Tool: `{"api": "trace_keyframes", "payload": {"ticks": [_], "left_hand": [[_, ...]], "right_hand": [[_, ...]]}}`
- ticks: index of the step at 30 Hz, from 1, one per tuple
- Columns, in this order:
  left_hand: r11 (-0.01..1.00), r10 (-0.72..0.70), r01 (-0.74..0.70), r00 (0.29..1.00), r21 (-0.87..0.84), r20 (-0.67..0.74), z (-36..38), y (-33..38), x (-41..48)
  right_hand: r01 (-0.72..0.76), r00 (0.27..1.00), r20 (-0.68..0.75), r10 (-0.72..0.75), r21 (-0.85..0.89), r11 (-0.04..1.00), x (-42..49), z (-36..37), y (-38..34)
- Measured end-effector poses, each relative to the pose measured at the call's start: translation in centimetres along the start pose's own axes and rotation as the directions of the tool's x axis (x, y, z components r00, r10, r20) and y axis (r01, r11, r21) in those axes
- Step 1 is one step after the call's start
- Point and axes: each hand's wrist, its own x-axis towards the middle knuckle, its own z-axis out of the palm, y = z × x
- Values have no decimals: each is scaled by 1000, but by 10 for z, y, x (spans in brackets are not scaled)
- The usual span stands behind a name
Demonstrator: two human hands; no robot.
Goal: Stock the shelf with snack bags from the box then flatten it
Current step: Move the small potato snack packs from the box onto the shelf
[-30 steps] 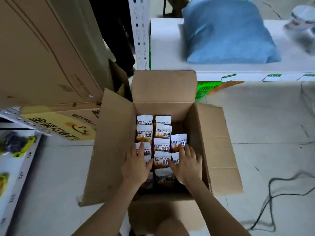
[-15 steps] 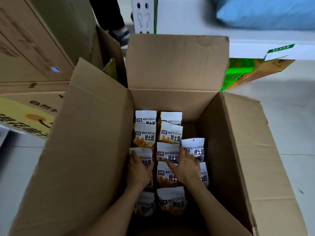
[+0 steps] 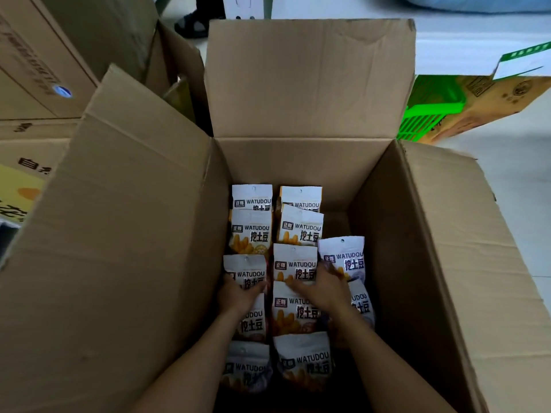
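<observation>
Two bare hands reach down into the open cardboard box (image 3: 298, 162), seen from the head camera looking almost straight down. The box stands on a pale floor (image 3: 507, 180) with its left, far and right flaps folded up and outward. About a dozen snack bags (image 3: 301, 226) lie inside on its bottom, white-topped packets printed "WATUDOU", overlapping like shingles in two full columns, with a shorter third column against the right wall.

The left hand (image 3: 238, 296) grips the left bag (image 3: 246, 271), the third packet down in the left column: its thumb lies across the front of the packet's lower part and its fingers wrap the left edge. The right hand (image 3: 323, 290) lies over the lower part of the middle bag (image 3: 295, 262), fingers reaching leftward across it and slightly bent. Whether it pinches the packet or only rests on it cannot be told. Both forearms come in from the near edge and cover parts of the lower packets.

Beyond the box, plain brown cartons (image 3: 44, 55) are stacked at the left, a green-and-yellow carton (image 3: 447, 108) lies at the right, and a sandalled foot (image 3: 190, 23) shows at the top.
</observation>
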Motion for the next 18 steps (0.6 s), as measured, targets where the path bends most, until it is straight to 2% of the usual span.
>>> {"api": "trace_keyframes", "payload": {"ticks": [5,12,18], "left_hand": [[997,18,-15,999,-81,43,3,-3,5],[980,81,-81,997,-179,-10,2,3,-7],[950,123,-133,991,-282,-55,-2,15,-16]], "right_hand": [[-84,994,88,67,209,974,14,9,-1],[-40,995,-73,66,308,950,11,9,-4],[77,971,-237,18,384,920,7,-11,-8]]}}
